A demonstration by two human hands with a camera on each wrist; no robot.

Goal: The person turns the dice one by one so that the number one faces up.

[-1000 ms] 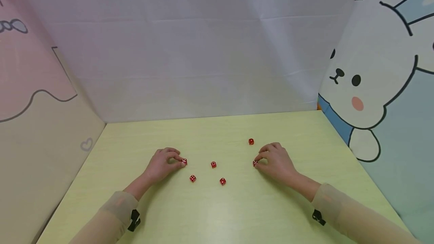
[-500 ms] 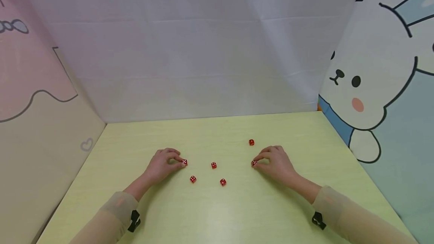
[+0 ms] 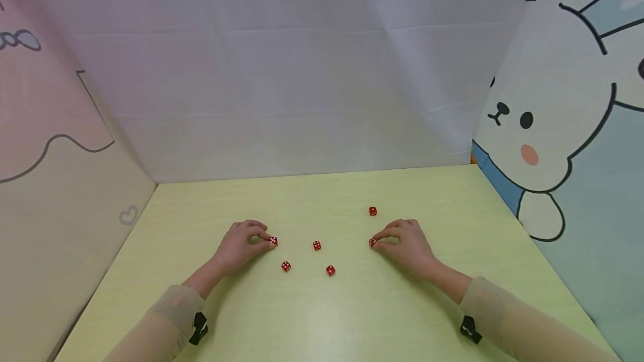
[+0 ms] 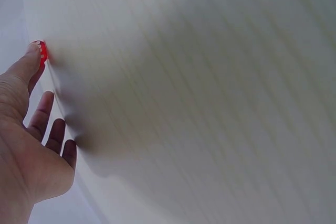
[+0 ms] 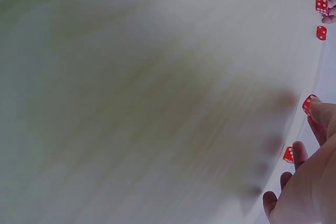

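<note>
Thumb and forefinger of the left hand pinch a red die at the left of the group; the left wrist view shows this die at the fingertips of the hand. My right hand pinches another red die, also seen in the right wrist view as a die between thumb and forefinger of the hand. Between the hands lie a middle die, a lower-left die and a lower-right die. One more die lies behind the right-hand one.
The dice are on a pale yellow-green table. A whitish cloth hangs along its back edge. At the right stands a panel with a cartoon rabbit, and at the left a pink and cream panel.
My right hand has shifted slightly left with its die, which now sits almost straight in front of the back die. The left hand and the other dice have stayed in place.
</note>
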